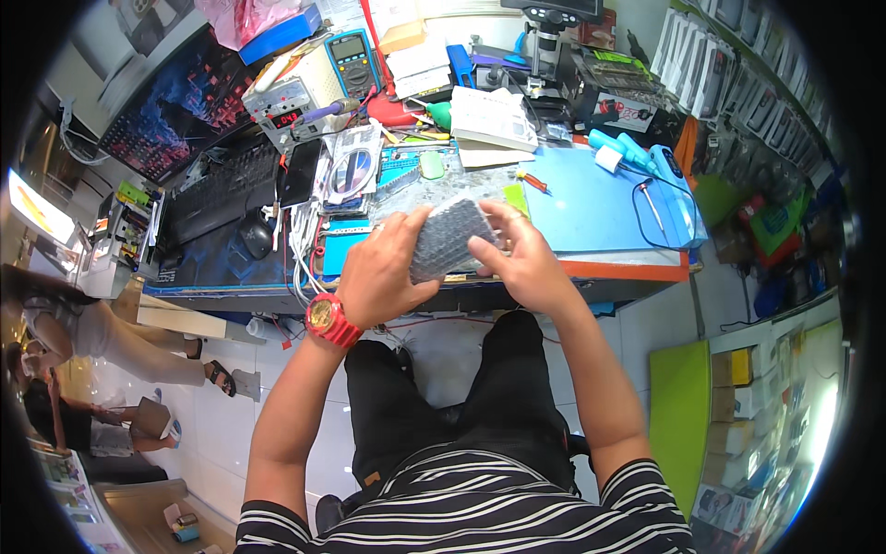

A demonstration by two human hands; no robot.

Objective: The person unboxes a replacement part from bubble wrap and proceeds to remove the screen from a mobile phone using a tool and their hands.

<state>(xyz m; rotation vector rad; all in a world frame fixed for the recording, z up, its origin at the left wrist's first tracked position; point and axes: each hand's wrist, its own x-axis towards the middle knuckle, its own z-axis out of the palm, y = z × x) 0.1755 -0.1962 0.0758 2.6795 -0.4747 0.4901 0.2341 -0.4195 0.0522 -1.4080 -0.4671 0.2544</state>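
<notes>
Between my two hands, just over the front edge of the workbench, is a flat, dark grey package that looks bubble-wrapped. My left hand, with a red watch on its wrist, grips the package's left side. Fingers of my right hand curl over its right side, with the thumb pressing on the upper face. What lies inside the wrapping is hidden. Beyond the package, a pale green oval piece and a small orange-handled tool lie on the bench.
A blue mat covers the bench's right part. Toward the left stand a keyboard, a mouse and a monitor. At the back are a multimeter, a white box and a microscope. Other people are at far left.
</notes>
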